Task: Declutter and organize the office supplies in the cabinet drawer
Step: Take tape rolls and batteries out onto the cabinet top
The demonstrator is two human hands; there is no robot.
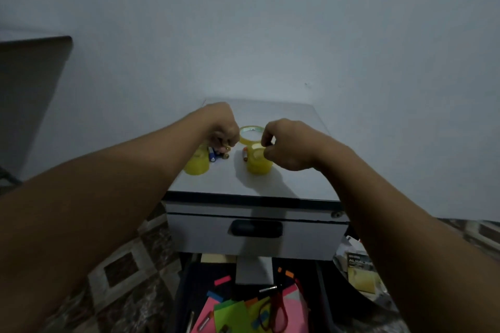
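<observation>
Head view, looking down over both forearms at a grey cabinet [284, 184]. I read its top as a clock face. Left hand [223, 127] at 10 o'clock: fingers curled tight, tips pinching a gold-tipped item [226, 148] too small for me to identify. Right hand [286, 143] at 2 o'clock: fingers curled over the top rim of a yellow roll [257, 166]; whether they grip it I cannot tell. The hands are apart, with a thin tape ring [250, 134] lying flat between them, toward 12. A second roll [196, 165] stands at 9 o'clock, partly hidden by the left forearm. A blue battery [212, 155] lies just beside it. An orange-ended battery [244, 154] lies close against the first roll, on its 9 o'clock side. Below the top, the upper drawer [311, 238] is closed. At 6 o'clock of the frame the lower drawer [181, 292] is pulled out — it holds pink and green notes [232, 313] and red scissors [278, 308].
</observation>
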